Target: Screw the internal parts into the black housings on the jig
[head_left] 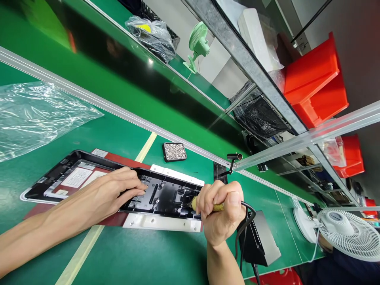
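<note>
A long black plastic housing (163,194) lies on a dark red board (118,219) between two white fixture blocks (166,223). Over its middle rests my left hand (123,186), thumb and fingers drawn together at the housing's inner face; anything pinched there is too small to make out. My right hand (221,209) is wrapped round the yellow handle of a corded electric screwdriver (194,204). The tool points left, its thin tip down among the ribs at the housing's right end. A black cord (252,215) trails from its back.
A small black tray of screws (175,152) sits behind the housing. To the right are a black vented box (261,237) and a white fan (347,233). Clear plastic sheeting (41,114) lies at left. A metal rail (118,107) runs along the bench's back; red bins (317,83) stand above.
</note>
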{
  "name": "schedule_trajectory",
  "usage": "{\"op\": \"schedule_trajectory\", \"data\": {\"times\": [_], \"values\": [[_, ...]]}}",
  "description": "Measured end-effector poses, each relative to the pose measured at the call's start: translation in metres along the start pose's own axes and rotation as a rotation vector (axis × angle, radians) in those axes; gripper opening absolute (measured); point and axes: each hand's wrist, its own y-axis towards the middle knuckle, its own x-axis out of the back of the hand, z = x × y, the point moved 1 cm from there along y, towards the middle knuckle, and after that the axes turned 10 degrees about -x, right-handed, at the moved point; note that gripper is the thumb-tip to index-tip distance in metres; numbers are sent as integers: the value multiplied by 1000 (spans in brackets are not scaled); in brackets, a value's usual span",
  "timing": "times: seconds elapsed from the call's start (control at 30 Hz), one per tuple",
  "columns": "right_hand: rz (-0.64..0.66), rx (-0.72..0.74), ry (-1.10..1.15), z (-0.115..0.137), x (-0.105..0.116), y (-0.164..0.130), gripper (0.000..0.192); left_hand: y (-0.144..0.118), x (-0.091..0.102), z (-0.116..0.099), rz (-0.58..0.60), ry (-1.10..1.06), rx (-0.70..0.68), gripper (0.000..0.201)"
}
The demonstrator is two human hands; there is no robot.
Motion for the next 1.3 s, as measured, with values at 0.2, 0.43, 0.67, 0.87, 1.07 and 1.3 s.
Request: {"op": "schedule_trajectory", "data": {"times": [0.2,0.43,0.67,0.87,1.07,1.3], "values": [[4,7,-7,1,-1,0,37,0,1,-1,4,0,7,35],[21,1,-47,5,0,2,40,1,1,0,13,14,-7,36],[74,-7,-32,6,3,4,37,1,1,1,44,42,-10,36],[80,-11,0,6,4,4,36,1,1,1,28,24,-7,36],[9,-16,2,5,3,4,38,1,2,0,24,29,-10,35],[12,-16,26,5,5,4,37,0,1,1,28,20,-9,35]]}}
